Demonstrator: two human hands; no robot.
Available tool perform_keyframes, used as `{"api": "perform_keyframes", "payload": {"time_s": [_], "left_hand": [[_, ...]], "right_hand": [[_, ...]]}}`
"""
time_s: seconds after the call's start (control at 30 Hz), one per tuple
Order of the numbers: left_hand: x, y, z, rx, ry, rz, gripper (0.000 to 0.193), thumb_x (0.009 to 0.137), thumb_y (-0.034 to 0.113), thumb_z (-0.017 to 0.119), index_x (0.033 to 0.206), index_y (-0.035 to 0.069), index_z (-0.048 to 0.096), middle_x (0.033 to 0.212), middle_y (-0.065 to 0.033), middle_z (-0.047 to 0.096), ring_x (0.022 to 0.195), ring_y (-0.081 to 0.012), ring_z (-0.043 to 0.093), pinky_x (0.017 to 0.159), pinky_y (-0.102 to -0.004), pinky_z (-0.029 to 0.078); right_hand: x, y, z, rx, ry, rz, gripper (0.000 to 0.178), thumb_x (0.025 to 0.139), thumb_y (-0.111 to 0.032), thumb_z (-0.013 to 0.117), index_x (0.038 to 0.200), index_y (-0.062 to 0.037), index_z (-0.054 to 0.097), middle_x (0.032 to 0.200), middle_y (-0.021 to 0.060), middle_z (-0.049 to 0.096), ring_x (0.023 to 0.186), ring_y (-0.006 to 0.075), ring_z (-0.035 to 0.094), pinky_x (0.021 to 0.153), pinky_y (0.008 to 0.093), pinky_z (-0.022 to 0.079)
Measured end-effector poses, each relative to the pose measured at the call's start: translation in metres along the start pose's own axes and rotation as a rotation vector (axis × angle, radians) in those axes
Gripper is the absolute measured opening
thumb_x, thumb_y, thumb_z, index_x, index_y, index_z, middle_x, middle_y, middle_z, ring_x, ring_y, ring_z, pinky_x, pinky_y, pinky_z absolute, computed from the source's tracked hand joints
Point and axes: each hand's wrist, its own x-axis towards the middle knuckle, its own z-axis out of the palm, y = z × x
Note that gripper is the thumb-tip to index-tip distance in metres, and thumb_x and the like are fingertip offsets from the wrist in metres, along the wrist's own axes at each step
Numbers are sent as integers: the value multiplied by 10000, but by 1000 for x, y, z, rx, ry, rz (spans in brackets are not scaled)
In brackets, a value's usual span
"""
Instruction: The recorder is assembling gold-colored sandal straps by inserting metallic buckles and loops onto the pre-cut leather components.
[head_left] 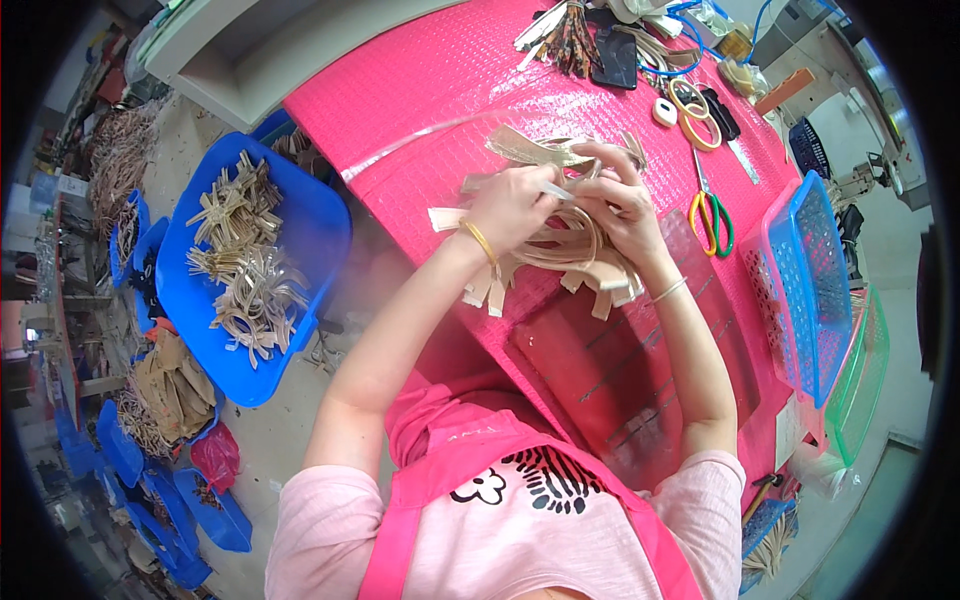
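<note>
A bundle of flat beige strips (585, 262), looped and with loose ends fanning out, lies on the pink-covered table under both my hands. My left hand (512, 208) is closed, with fingers pinched at the middle of the bundle. A small narrow white piece (556, 190) shows between the two hands; its kind is unclear. My right hand (622, 205) has its fingers bent and its thumb drawn in against the strips. The fingers partly hide what each fingertip grips. More strip ends (535, 147) stick out beyond the hands.
Right of the bundle lie scissors with green and yellow handles (710, 225) and a second pair (695, 115). A dark phone (614, 58) sits at the far edge. Plastic baskets (815, 290) line the right side. A blue bin (330, 215) with strip bundles stands left.
</note>
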Motion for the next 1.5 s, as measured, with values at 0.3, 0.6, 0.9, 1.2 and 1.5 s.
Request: {"api": "perform_keyframes", "payload": {"time_s": [0.3, 0.6, 0.9, 1.2, 1.5], "left_hand": [[7, 3, 4, -160, -1, -169, 254, 673, 264, 627, 735, 22, 584, 729, -129, 588, 694, -273, 576, 621, -368, 441], [10, -7, 12, -716, -70, -442, 205, 765, 195, 563, 755, -2, 620, 620, -23, 581, 580, -75, 528, 539, -245, 415], [13, -4, 8, -833, -14, -619, 223, 809, 183, 542, 711, -9, 600, 588, -7, 537, 519, -68, 472, 488, -221, 382], [-12, 18, 13, 337, 430, 173, 158, 685, 23, 559, 840, 49, 568, 855, -97, 547, 733, -227, 579, 602, -307, 476], [-7, 9, 1, 287, 276, 348, 162, 682, -4, 555, 842, 22, 560, 846, -71, 529, 702, -207, 571, 589, -299, 477]], "right_hand": [[16, -19, 16, -241, 254, 173, 102, 677, -31, 630, 756, -20, 566, 629, 75, 568, 559, 158, 569, 527, 265, 447], [18, -9, 8, -85, 153, 334, 79, 701, -33, 616, 773, -23, 589, 629, 83, 584, 556, 163, 581, 518, 263, 449], [1, -4, 9, -369, 149, 22, 93, 690, -45, 611, 783, -40, 618, 697, 78, 543, 634, 237, 561, 575, 312, 454], [6, -20, 16, -548, 121, -1, 81, 709, -77, 556, 775, -36, 581, 716, 98, 511, 699, 274, 545, 612, 366, 449], [6, -15, 9, -395, 43, 67, 140, 721, -80, 543, 841, -36, 600, 808, 117, 550, 732, 294, 554, 646, 364, 449]]}}
